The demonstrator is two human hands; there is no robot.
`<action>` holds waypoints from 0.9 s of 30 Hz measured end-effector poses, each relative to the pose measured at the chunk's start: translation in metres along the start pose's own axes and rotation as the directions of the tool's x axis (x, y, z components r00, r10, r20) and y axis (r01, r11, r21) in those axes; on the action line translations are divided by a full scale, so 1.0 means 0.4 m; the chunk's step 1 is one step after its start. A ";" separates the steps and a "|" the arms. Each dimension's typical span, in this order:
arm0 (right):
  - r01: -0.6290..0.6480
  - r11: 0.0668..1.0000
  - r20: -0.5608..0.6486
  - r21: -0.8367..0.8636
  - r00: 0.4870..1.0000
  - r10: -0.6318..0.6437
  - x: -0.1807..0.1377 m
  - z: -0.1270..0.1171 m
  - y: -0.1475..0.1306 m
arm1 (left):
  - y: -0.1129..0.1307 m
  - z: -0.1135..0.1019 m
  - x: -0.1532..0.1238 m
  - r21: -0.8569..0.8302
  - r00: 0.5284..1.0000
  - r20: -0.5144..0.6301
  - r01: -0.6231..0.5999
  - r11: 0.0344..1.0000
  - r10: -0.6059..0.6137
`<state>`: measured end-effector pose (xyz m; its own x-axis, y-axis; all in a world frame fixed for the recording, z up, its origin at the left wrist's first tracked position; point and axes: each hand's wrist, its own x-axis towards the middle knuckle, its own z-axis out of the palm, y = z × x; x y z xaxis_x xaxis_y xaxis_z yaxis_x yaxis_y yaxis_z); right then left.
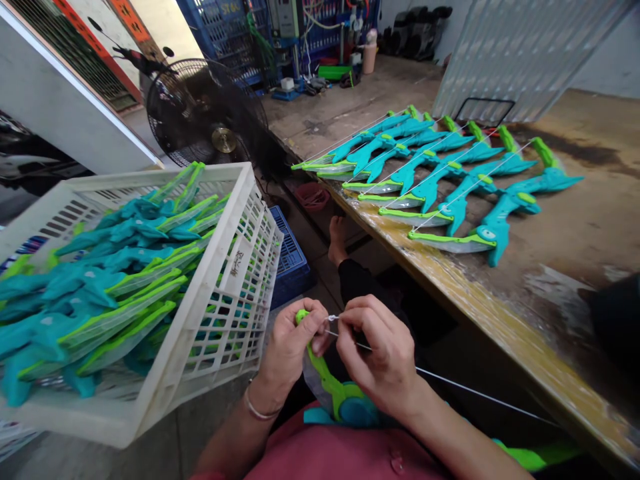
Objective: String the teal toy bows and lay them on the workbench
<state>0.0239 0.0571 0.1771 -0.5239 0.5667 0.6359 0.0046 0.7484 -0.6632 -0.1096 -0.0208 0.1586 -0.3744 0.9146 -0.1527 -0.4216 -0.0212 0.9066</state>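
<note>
My left hand (293, 343) grips the green tip of a teal and green toy bow (340, 397) that rests on my lap. My right hand (383, 353) pinches a thin white string (480, 393) right at that tip, close against the left fingers. The string runs off to the right past my forearm. Both hands are closed.
A white plastic crate (235, 267) full of the same toy bows stands at my left. Several strung bows (440, 180) lie in a row on the worn wooden table (575, 233) to the right. A black fan (205, 113) and a blue crate (287, 257) stand on the floor ahead.
</note>
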 end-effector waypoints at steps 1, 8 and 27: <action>-0.015 1.000 -0.003 0.020 1.000 0.015 -0.002 -0.001 -0.002 | 0.000 -0.001 0.000 0.006 1.000 0.008 0.001 1.000 -0.001; -0.040 0.999 0.123 0.025 0.992 0.036 0.003 0.006 -0.004 | -0.012 -0.009 -0.006 0.067 1.000 -0.026 0.019 0.998 -0.017; 0.146 0.876 0.213 -0.459 0.976 -0.051 -0.069 -0.102 -0.148 | 0.046 -0.004 0.096 -0.237 0.905 0.363 -0.140 0.961 0.221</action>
<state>0.0729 0.0111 0.2149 -0.6929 0.4410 0.5704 0.3181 0.8970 -0.3071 -0.1330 0.0130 0.1687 -0.1319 0.9698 0.2052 -0.5487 -0.2438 0.7996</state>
